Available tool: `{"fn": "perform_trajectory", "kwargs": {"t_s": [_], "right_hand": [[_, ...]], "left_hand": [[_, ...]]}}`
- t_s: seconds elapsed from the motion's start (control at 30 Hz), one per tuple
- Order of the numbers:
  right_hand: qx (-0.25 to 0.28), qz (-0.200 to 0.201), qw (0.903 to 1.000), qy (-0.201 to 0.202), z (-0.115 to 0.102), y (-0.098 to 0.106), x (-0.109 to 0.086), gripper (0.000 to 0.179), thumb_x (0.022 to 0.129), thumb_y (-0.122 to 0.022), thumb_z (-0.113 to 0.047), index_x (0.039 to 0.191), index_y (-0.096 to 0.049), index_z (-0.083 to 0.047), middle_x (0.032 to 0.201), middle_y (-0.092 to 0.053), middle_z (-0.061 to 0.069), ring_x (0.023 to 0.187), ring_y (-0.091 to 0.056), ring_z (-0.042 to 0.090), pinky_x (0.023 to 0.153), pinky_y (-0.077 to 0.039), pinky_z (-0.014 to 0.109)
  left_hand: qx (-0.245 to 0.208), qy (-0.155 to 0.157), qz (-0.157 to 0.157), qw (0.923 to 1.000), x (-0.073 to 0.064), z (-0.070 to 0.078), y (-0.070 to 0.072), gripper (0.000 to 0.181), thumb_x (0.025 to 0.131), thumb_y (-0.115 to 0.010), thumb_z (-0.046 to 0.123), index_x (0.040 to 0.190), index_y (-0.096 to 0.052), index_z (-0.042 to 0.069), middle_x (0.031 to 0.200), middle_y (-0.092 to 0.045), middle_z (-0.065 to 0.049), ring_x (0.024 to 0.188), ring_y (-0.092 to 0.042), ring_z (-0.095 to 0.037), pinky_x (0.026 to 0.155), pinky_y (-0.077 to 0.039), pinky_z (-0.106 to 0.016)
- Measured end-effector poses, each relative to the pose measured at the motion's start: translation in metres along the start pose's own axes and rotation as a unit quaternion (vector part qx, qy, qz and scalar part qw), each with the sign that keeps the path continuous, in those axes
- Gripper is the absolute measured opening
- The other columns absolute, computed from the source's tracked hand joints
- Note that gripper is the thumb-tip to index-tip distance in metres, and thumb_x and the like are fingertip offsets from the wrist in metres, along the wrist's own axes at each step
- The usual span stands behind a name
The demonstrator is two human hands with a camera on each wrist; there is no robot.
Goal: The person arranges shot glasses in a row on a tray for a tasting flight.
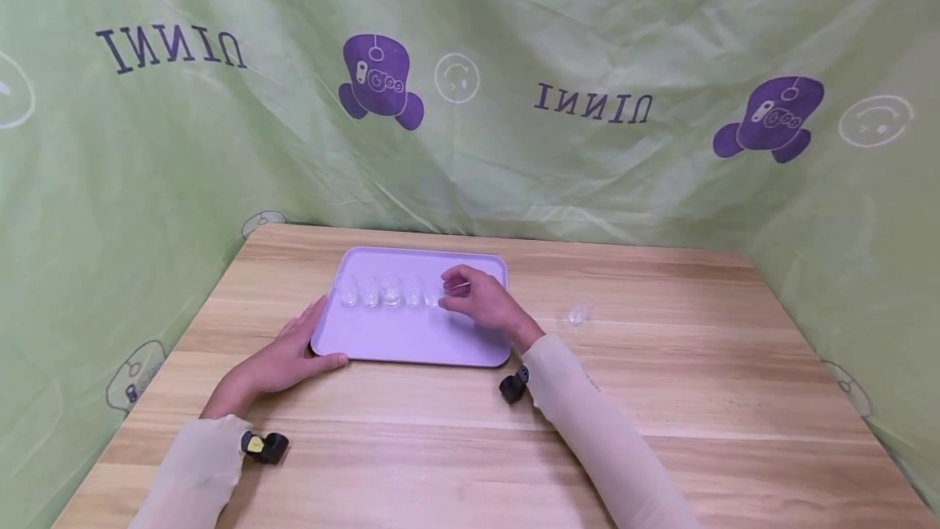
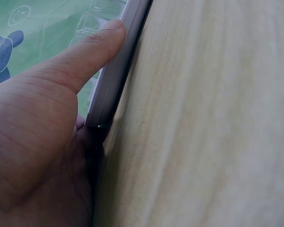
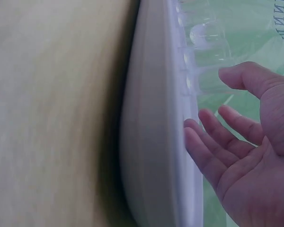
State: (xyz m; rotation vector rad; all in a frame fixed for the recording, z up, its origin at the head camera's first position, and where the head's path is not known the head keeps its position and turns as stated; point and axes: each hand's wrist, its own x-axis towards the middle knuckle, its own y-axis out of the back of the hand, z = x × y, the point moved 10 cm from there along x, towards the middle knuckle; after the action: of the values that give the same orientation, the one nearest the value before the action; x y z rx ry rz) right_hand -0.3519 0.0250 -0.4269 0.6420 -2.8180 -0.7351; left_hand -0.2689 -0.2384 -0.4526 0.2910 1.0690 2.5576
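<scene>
A lilac tray (image 1: 414, 339) lies on the wooden table with a row of several small clear glasses (image 1: 392, 294) across its middle. My left hand (image 1: 282, 359) rests at its front left corner, thumb against the front edge and fingers stretched along the left side. In the left wrist view, the thumb (image 2: 97, 45) touches the tray's outer wall. Over the tray's right part hovers my right hand (image 1: 481, 300), close to the rightmost glass (image 1: 432, 296). The right wrist view shows its thumb (image 3: 241, 78) and loosely bent fingers apart, with nothing held between them.
One more small clear glass (image 1: 578, 315) stands on the wooden table (image 1: 661, 382) to the right of the tray. A green printed curtain (image 1: 470, 170) hangs behind the table and along both sides. Black wrist cameras (image 1: 514, 384) sit on both sleeves.
</scene>
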Motion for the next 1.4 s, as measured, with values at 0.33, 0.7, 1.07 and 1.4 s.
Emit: {"fn": "perform_trajectory", "kwargs": {"t_s": [0.33, 0.7, 1.07, 1.4], "right_hand": [[-0.007, 0.006, 0.9999, -0.006, 0.005, 0.014, -0.014, 0.044, 0.094, -0.077, -0.010, 0.131, -0.060, 0.003, 0.124, -0.067, 0.016, 0.116, -0.066, 0.030, 0.100, -0.052, 0.038], [-0.037, 0.040, 0.9968, 0.057, -0.015, 0.059, -0.039, 0.039, 0.096, -0.074, -0.008, 0.130, -0.061, 0.005, 0.126, -0.067, 0.021, 0.118, -0.065, 0.034, 0.099, -0.053, 0.043], [-0.038, 0.119, 0.9898, 0.068, -0.009, 0.123, -0.071, 0.036, 0.099, -0.071, -0.010, 0.131, -0.063, 0.003, 0.128, -0.067, 0.018, 0.120, -0.062, 0.035, 0.101, -0.051, 0.048], [-0.083, 0.151, 0.9848, 0.023, 0.019, 0.172, -0.100, 0.047, 0.100, -0.071, -0.022, 0.140, -0.057, -0.001, 0.138, -0.061, 0.015, 0.132, -0.054, 0.035, 0.110, -0.041, 0.051]], "left_hand": [[-0.008, 0.000, -0.002, 1.0000, -0.003, 0.004, 0.001, 0.107, 0.093, -0.076, 0.040, 0.162, -0.007, -0.004, 0.163, -0.011, -0.036, 0.150, -0.006, -0.053, 0.115, -0.003, -0.071], [0.001, 0.012, -0.010, 0.9999, -0.003, 0.001, -0.002, 0.107, 0.095, -0.073, 0.041, 0.162, -0.003, -0.004, 0.164, -0.009, -0.035, 0.151, -0.004, -0.052, 0.117, 0.000, -0.068], [0.023, 0.038, -0.042, 0.9981, 0.002, -0.017, -0.009, 0.111, 0.097, -0.067, 0.052, 0.162, 0.007, -0.001, 0.168, -0.001, -0.029, 0.154, 0.004, -0.045, 0.119, 0.003, -0.063], [0.028, 0.018, -0.036, 0.9988, 0.001, -0.005, -0.009, 0.106, 0.100, -0.066, 0.045, 0.160, 0.003, -0.008, 0.165, -0.004, -0.034, 0.152, 0.001, -0.050, 0.117, 0.001, -0.066]]}}
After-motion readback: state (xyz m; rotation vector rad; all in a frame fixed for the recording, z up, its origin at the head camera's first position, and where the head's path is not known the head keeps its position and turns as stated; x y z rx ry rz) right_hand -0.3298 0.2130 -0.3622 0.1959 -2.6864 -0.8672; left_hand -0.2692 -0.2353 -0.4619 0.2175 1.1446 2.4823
